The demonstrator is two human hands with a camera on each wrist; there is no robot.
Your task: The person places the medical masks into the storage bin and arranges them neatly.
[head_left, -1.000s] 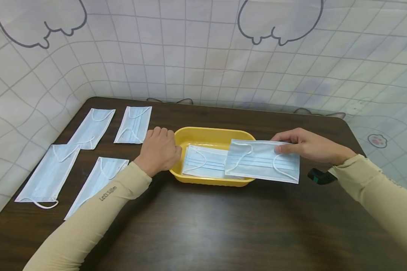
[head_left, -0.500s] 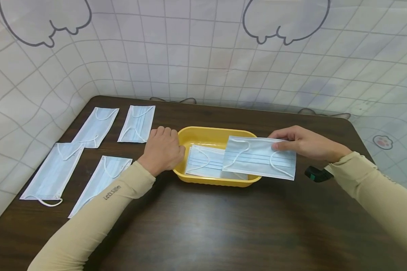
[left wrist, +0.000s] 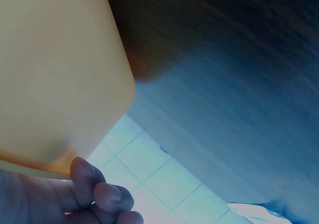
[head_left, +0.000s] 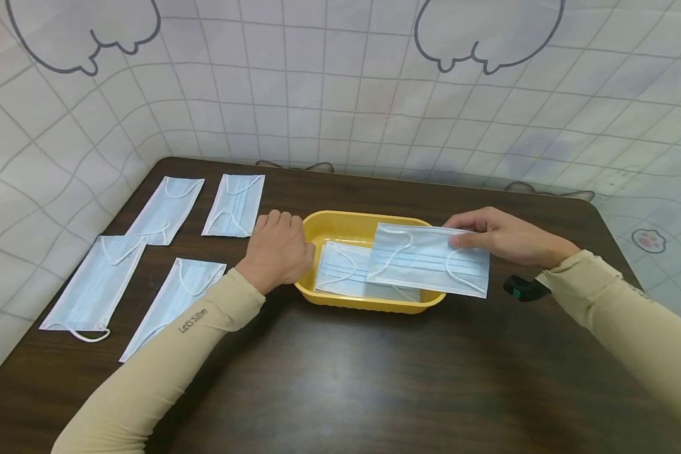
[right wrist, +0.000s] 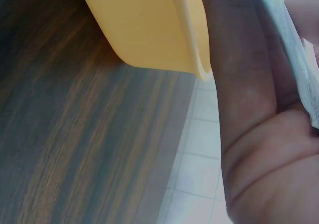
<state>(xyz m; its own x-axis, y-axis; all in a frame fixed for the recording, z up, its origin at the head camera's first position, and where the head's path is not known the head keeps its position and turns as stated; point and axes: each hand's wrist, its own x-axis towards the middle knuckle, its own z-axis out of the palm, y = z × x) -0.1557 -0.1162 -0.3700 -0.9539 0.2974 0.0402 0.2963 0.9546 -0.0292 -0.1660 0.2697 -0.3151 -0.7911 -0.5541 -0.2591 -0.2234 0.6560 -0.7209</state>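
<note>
My left hand (head_left: 279, 248) grips the left end of a yellow plastic tub (head_left: 340, 218). In the left wrist view its curled fingers (left wrist: 107, 196) sit at the tub's rim, beside the outer wall (left wrist: 60, 74). Between thumb and fingers, my right hand (head_left: 505, 236) pinches a light blue face mask (head_left: 425, 258) with white ear loops. This mask hangs over the tub's right end and covers part of it. Inside the tub lie more masks (head_left: 343, 271), partly hidden by the held one. Seen edge-on in the right wrist view, the mask (right wrist: 291, 50) passes by the fingers.
Several face masks (head_left: 91, 284) lie spread on the left of the dark wooden table (head_left: 363, 378); one (head_left: 170, 296) is partly behind the left forearm. A black device (head_left: 524, 288) shows under the right wrist. A grid-patterned cloth (head_left: 346, 82) hangs behind the table.
My right hand and the held mask have shifted slightly left and up, further over the tub. The whole scene has drifted a little rightward in view. The left hand keeps its hold.
</note>
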